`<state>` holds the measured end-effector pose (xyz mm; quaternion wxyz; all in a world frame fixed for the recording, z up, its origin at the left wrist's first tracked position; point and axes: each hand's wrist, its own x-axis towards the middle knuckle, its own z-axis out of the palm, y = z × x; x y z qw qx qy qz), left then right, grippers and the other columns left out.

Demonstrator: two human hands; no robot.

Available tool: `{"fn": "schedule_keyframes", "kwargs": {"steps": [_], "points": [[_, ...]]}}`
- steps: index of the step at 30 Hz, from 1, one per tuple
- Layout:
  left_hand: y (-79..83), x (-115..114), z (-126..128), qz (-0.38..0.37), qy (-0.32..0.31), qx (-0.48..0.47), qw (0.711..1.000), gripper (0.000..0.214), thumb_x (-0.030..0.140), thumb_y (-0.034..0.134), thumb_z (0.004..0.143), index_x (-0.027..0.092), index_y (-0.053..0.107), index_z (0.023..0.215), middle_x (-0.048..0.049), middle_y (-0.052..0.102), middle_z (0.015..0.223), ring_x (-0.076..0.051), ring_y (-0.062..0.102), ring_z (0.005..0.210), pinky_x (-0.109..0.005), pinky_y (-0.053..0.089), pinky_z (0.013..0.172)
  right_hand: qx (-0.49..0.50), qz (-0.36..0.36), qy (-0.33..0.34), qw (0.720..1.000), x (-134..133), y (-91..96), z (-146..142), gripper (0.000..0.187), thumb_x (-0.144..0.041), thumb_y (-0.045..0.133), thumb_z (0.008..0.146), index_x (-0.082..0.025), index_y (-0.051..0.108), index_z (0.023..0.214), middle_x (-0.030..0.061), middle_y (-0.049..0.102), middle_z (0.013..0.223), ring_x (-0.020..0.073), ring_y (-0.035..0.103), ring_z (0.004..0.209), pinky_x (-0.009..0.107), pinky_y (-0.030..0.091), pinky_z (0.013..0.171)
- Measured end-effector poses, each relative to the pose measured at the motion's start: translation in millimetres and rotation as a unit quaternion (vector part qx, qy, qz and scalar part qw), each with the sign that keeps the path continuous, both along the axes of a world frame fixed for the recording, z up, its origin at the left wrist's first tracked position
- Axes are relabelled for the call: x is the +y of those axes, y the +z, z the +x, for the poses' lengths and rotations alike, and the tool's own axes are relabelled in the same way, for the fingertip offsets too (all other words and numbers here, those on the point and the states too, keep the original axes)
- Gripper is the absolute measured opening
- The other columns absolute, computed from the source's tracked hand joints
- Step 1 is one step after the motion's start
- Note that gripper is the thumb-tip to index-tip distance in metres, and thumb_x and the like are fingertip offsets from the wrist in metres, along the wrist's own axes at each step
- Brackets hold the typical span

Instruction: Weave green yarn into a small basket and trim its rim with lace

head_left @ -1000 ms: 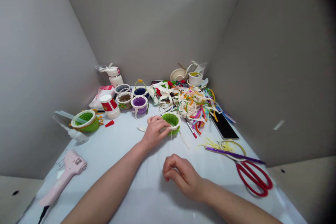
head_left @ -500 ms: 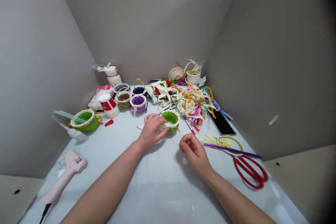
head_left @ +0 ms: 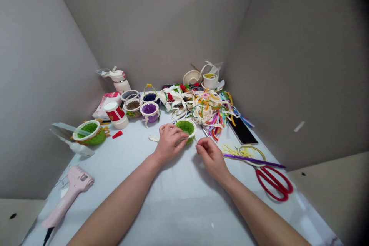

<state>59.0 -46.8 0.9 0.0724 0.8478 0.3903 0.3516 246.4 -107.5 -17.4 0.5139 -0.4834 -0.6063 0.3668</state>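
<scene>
A small green basket (head_left: 189,126) with a white braided rim stands mid-table. My left hand (head_left: 171,138) lies over its left side, thumb and fingers closed on the rim and hiding part of the wall. A strip of white trim (head_left: 153,138) pokes out to the left of that hand. Just right of the basket, my right hand (head_left: 210,156) is closed in a pinch, its fingertips apart from the basket. A thin pale strand seems to run from the basket to those fingertips, though it is hard to make out.
A pink glue gun (head_left: 70,194) and a second green basket (head_left: 91,132) are at left. Behind stand small pots, including a purple one (head_left: 150,112). A trim pile (head_left: 204,107), black phone (head_left: 242,130), purple pen-like stick (head_left: 253,159) and red-handled scissors (head_left: 273,183) lie right.
My left hand's fingers have shifted slightly right over the basket's rim. My right hand keeps its pinch close to the basket. The whole view has shifted a little.
</scene>
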Motion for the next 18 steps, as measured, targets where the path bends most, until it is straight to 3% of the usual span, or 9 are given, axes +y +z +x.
{"fn": "schedule_keyframes", "kwargs": {"steps": [13,18], "points": [[-3.8,2.6,7.1,0.001,0.026,-0.005,1.000,0.016,0.035,0.059,0.090,0.025,0.072,0.089,-0.0052,0.070,0.090,-0.024,0.050,0.100,-0.045,0.030,0.090,-0.047,0.027,-0.035,0.998,17.1,4.4,0.8,0.011,-0.030,0.050,0.093,-0.020,0.055,0.091,0.0008,0.058,0.080,0.0153,0.053,0.072,0.027,0.044,0.067],[-4.7,4.4,7.5,0.003,0.031,-0.017,0.999,0.016,0.035,0.060,0.089,0.024,0.072,0.087,-0.0043,0.071,0.087,-0.024,0.050,0.098,-0.045,0.029,0.091,-0.106,0.097,-0.059,0.988,20.9,4.2,0.7,0.012,-0.026,0.050,0.094,-0.020,0.059,0.088,0.0047,0.059,0.089,0.0178,0.056,0.082,0.029,0.046,0.071]]}}
